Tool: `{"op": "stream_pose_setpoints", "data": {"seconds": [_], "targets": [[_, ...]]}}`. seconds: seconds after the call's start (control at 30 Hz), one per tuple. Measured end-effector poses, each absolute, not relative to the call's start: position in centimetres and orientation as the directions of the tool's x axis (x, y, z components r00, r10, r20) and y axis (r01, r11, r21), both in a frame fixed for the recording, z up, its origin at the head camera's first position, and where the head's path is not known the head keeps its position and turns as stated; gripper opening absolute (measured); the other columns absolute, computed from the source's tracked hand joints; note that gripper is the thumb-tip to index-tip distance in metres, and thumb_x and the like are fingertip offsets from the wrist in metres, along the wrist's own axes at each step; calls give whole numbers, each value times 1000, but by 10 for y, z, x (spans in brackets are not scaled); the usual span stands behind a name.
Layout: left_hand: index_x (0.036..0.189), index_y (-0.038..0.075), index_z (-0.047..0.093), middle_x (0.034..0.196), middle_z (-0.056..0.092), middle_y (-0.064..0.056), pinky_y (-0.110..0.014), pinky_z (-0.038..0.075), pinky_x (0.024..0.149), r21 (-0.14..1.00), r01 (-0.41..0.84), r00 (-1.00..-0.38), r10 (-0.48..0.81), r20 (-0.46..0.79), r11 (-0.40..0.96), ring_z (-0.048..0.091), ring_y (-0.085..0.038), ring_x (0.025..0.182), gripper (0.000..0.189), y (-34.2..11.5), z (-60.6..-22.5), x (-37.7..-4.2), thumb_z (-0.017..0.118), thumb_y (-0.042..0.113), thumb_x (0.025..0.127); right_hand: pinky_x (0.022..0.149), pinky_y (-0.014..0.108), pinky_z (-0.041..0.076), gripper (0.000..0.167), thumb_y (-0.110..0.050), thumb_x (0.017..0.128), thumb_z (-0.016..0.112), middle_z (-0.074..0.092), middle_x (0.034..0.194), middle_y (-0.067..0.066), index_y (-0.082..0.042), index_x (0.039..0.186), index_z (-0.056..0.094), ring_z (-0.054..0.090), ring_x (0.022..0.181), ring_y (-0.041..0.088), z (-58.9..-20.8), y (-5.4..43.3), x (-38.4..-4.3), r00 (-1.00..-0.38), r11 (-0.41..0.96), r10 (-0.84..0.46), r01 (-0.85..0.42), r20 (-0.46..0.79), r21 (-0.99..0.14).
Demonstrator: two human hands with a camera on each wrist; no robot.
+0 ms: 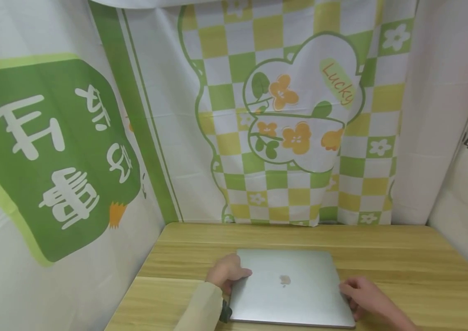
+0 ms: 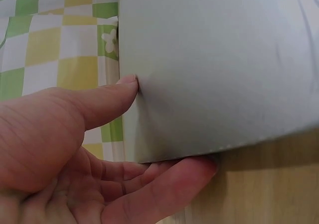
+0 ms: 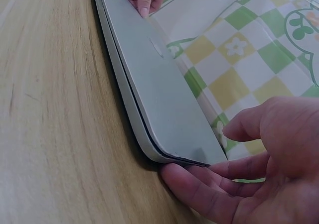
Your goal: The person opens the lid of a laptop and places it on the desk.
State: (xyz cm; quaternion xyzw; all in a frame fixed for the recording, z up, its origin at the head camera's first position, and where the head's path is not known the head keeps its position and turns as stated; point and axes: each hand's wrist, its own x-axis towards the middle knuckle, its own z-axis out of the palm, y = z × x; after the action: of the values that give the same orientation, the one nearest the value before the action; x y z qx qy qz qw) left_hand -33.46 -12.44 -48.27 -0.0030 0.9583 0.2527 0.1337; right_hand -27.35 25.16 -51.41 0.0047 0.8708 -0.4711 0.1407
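Before checkered curtain (image 1: 234,202), on wooden table (image 1: 407,257), laptop (image 1: 291,301), left hand (image 1: 226,272) pinching it, right hand (image 1: 365,296) touching it, thumb apart

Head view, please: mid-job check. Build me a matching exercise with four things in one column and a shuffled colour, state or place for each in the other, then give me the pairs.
Things:
1. MacBook
2. left hand
3. right hand
4. checkered "Lucky" fabric

Places and states:
A. at the MacBook's right edge
B. hanging behind the wooden table
C. silver and closed
D. coming out of a pale sleeve

Pairs: 1-C, 2-D, 3-A, 4-B.
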Motion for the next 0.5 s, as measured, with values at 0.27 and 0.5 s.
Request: {"op": "stream_pose_setpoints", "data": {"seconds": [0.27,0.5], "targets": [[95,-4,58,74,56,-14,-33,54,44,474,-64,-964,68,-256,878,64,-27,49,41,-119,-479,-330,72,34,88,52,36,57,26,-21,97,54,57,81,8,3,98,64,57,63,19,-513,258,-272,-959,556,-147,121,-241,-822],[93,-4,58,72,56,-15,-33,53,43,493,-68,-964,70,-255,867,63,-28,49,41,-112,-479,-328,73,33,88,54,36,57,27,-22,98,53,58,81,7,3,98,64,58,65,19,-511,265,-270,-954,558,-166,117,-249,-821]]}}
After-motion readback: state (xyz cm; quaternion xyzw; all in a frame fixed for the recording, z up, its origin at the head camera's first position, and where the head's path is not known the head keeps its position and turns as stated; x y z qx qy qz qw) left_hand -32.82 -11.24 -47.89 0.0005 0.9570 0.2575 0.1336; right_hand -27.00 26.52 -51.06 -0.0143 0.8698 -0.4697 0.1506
